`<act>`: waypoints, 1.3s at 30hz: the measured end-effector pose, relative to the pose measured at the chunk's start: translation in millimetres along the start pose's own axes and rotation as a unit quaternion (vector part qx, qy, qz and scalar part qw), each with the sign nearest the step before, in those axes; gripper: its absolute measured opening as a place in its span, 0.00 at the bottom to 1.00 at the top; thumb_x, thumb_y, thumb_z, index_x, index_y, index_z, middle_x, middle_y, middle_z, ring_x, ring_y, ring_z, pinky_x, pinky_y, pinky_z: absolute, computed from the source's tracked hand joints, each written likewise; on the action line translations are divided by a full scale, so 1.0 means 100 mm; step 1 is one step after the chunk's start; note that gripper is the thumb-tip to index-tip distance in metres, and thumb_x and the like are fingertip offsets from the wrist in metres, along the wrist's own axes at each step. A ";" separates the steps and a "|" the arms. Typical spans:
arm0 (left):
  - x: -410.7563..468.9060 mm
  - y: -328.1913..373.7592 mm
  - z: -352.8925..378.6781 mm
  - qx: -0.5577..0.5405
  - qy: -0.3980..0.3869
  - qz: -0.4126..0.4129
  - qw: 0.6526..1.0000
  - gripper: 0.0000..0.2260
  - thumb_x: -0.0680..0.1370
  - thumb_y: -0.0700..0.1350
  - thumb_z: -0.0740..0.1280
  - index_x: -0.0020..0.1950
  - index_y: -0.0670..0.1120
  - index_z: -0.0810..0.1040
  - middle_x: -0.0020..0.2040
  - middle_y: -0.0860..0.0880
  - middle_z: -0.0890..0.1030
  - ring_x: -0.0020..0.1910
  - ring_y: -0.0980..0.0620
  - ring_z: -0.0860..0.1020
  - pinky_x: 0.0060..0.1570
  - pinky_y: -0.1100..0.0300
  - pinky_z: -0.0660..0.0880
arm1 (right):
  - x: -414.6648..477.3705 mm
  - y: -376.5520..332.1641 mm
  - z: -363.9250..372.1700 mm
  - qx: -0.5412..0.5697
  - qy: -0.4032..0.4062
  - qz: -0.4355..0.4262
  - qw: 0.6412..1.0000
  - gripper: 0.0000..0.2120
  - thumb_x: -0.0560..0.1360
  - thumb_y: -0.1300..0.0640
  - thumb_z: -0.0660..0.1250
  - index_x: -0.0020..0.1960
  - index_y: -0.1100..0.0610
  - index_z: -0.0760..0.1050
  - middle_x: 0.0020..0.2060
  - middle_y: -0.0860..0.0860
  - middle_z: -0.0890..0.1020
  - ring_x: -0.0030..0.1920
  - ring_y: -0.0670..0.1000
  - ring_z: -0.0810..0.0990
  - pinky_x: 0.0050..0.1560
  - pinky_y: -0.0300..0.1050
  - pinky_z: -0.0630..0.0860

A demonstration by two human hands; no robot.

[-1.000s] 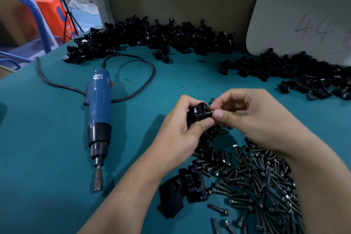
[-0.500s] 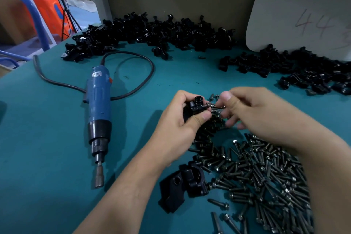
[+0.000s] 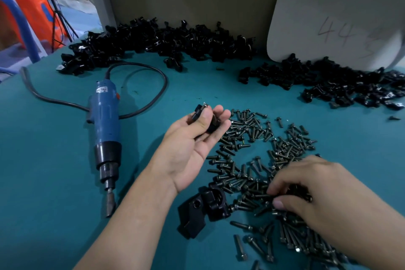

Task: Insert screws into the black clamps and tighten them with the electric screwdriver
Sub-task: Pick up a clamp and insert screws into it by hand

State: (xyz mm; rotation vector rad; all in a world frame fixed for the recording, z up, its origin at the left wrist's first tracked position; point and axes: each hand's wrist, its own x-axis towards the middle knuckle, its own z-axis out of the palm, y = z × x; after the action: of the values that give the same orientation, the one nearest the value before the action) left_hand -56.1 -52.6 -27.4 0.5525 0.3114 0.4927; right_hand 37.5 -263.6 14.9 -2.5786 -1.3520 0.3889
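A: Left hand (image 3: 190, 142)?
B: Palm up, thumb pressed over a black clamp (image 3: 211, 121) lying across its fingers. It holds it.
A: Right hand (image 3: 317, 193)?
B: Palm down on the screws (image 3: 258, 138), fingers curled into the pile. Whether it pinches one: cannot tell, the fingers hide it.
A: Screws relative to the hands?
B: Spread from just right of the left fingertips to under and around the right hand.
A: Electric screwdriver (image 3: 106, 120)?
B: Lies flat on the table (image 3: 54, 182), left of the left hand, apart from it, bit toward the person. Its cord (image 3: 153, 76) loops beyond.
A: Other clamps?
B: A second clamp (image 3: 203, 210) lies on the table just beside the left wrist, left of the right thumb, touching the screws. Heaps of clamps (image 3: 164, 44) lie well beyond both hands, by the wall. A white board (image 3: 328, 24) leans beyond the right-side heap.
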 end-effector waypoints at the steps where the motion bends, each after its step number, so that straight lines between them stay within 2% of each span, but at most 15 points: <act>1: -0.01 0.02 0.00 -0.021 0.000 -0.016 1.000 0.11 0.74 0.37 0.70 0.53 0.33 0.79 0.51 0.39 0.86 0.56 0.43 0.86 0.54 0.51 0.84 | -0.01 -0.01 0.01 0.001 -0.002 0.002 1.000 0.04 0.73 0.42 0.75 0.44 0.36 0.80 0.44 0.33 0.79 0.55 0.32 0.70 0.53 0.37 0.73; 3: -0.04 0.04 0.01 -0.061 0.003 -0.046 0.997 0.13 0.74 0.36 0.69 0.57 0.32 0.78 0.52 0.37 0.86 0.56 0.41 0.86 0.52 0.49 0.85 | -0.02 0.00 0.02 -0.001 -0.002 0.006 1.000 0.03 0.74 0.42 0.73 0.45 0.36 0.80 0.46 0.35 0.78 0.54 0.36 0.73 0.53 0.39 0.75; 5: -0.05 0.07 0.01 -0.098 0.007 -0.066 0.993 0.18 0.76 0.35 0.68 0.64 0.32 0.75 0.55 0.35 0.85 0.55 0.39 0.86 0.50 0.47 0.85 | -0.02 0.02 0.01 -0.010 -0.013 0.002 1.000 0.04 0.76 0.43 0.72 0.44 0.37 0.78 0.45 0.35 0.78 0.56 0.34 0.69 0.53 0.37 0.72; 7: -0.06 0.10 0.00 -0.129 0.007 -0.076 0.989 0.22 0.76 0.34 0.68 0.69 0.32 0.72 0.57 0.33 0.84 0.55 0.37 0.85 0.49 0.45 0.85 | -0.02 0.01 -0.02 0.006 -0.004 -0.007 1.000 0.05 0.78 0.45 0.69 0.44 0.37 0.75 0.48 0.30 0.77 0.56 0.33 0.69 0.53 0.34 0.71; 8: -0.06 0.11 0.00 -0.142 0.006 -0.079 0.987 0.23 0.76 0.34 0.68 0.70 0.32 0.71 0.57 0.33 0.84 0.55 0.36 0.85 0.49 0.44 0.85 | -0.01 0.00 -0.05 0.031 0.013 -0.006 0.999 0.05 0.78 0.45 0.68 0.45 0.35 0.74 0.49 0.28 0.76 0.54 0.33 0.72 0.52 0.36 0.73; 11: -0.06 0.13 -0.02 -0.171 -0.003 -0.083 0.982 0.25 0.75 0.34 0.69 0.71 0.32 0.70 0.58 0.31 0.83 0.55 0.35 0.85 0.49 0.43 0.85 | 0.05 -0.12 -0.23 0.155 0.072 0.001 0.985 0.06 0.71 0.43 0.65 0.47 0.33 0.74 0.44 0.33 0.83 0.42 0.43 0.84 0.45 0.50 0.85; 15: -0.07 0.12 -0.02 -0.190 -0.021 -0.099 0.977 0.20 0.76 0.34 0.69 0.67 0.30 0.72 0.59 0.30 0.82 0.55 0.33 0.85 0.50 0.42 0.84 | 0.32 -0.33 -0.49 0.237 0.141 -0.060 0.959 0.19 0.76 0.50 0.66 0.59 0.26 0.76 0.41 0.40 0.86 0.36 0.56 0.83 0.42 0.61 0.85; 16: -0.07 0.11 -0.01 -0.194 -0.025 -0.104 0.975 0.18 0.77 0.33 0.69 0.65 0.29 0.73 0.60 0.30 0.82 0.56 0.33 0.85 0.50 0.42 0.84 | 0.43 -0.35 -0.52 0.261 0.163 -0.057 0.950 0.20 0.78 0.53 0.64 0.58 0.27 0.79 0.40 0.41 0.86 0.35 0.54 0.82 0.44 0.60 0.85; 19: -0.08 0.07 0.01 -0.197 -0.030 -0.115 0.973 0.17 0.75 0.33 0.71 0.62 0.28 0.75 0.61 0.30 0.81 0.57 0.32 0.84 0.52 0.40 0.83 | 0.71 -0.36 -0.54 0.302 0.175 -0.040 0.936 0.20 0.81 0.58 0.61 0.48 0.35 0.84 0.37 0.43 0.86 0.35 0.41 0.82 0.42 0.46 0.79; 23: -0.08 0.07 0.01 -0.190 -0.021 -0.116 0.975 0.17 0.76 0.33 0.70 0.61 0.25 0.76 0.61 0.29 0.80 0.57 0.33 0.84 0.53 0.41 0.83 | 0.87 -0.33 -0.48 0.370 0.128 -0.046 0.919 0.13 0.83 0.61 0.61 0.50 0.48 0.81 0.39 0.46 0.87 0.40 0.43 0.85 0.44 0.42 0.76; 25: -0.08 0.07 0.01 -0.187 -0.013 -0.114 0.975 0.17 0.74 0.33 0.71 0.59 0.24 0.78 0.60 0.29 0.81 0.57 0.34 0.84 0.52 0.41 0.83 | 0.89 -0.30 -0.43 0.381 0.126 -0.065 0.914 0.06 0.83 0.60 0.64 0.52 0.50 0.77 0.41 0.45 0.88 0.44 0.43 0.86 0.46 0.42 0.76; 27: -0.08 0.07 0.02 -0.174 -0.011 -0.113 0.978 0.14 0.74 0.34 0.71 0.54 0.24 0.80 0.59 0.30 0.81 0.56 0.35 0.85 0.52 0.42 0.84 | 0.91 -0.30 -0.38 0.374 0.142 -0.077 0.913 0.03 0.80 0.57 0.69 0.51 0.50 0.78 0.41 0.45 0.88 0.45 0.43 0.86 0.46 0.41 0.77; 31: -0.07 0.04 0.01 -0.157 -0.012 -0.118 0.980 0.18 0.77 0.35 0.70 0.64 0.29 0.74 0.59 0.31 0.81 0.56 0.36 0.85 0.54 0.45 0.84 | 0.95 -0.36 -0.31 0.349 0.164 -0.117 0.915 0.04 0.76 0.58 0.75 0.46 0.50 0.83 0.39 0.45 0.87 0.42 0.41 0.84 0.46 0.35 0.78; 35: -0.07 0.05 0.01 -0.139 -0.014 -0.120 0.983 0.21 0.75 0.36 0.70 0.66 0.29 0.74 0.59 0.31 0.81 0.56 0.37 0.85 0.53 0.46 0.84 | 0.96 -0.39 -0.25 0.302 0.162 -0.114 0.932 0.03 0.75 0.56 0.76 0.44 0.48 0.84 0.36 0.42 0.86 0.44 0.46 0.85 0.54 0.47 0.82; 39: -0.06 0.04 0.00 -0.131 -0.004 -0.113 0.985 0.28 0.74 0.35 0.71 0.72 0.29 0.68 0.67 0.32 0.77 0.58 0.37 0.84 0.52 0.44 0.84 | 0.98 -0.37 -0.22 0.278 0.178 -0.093 0.939 0.03 0.73 0.52 0.77 0.42 0.46 0.85 0.36 0.40 0.86 0.39 0.44 0.83 0.47 0.41 0.80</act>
State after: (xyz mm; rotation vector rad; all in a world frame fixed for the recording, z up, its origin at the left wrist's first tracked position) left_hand -62.9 -52.6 -24.3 0.2593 0.2916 0.3053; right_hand 69.2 -163.1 33.4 -1.9268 -1.1374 0.2144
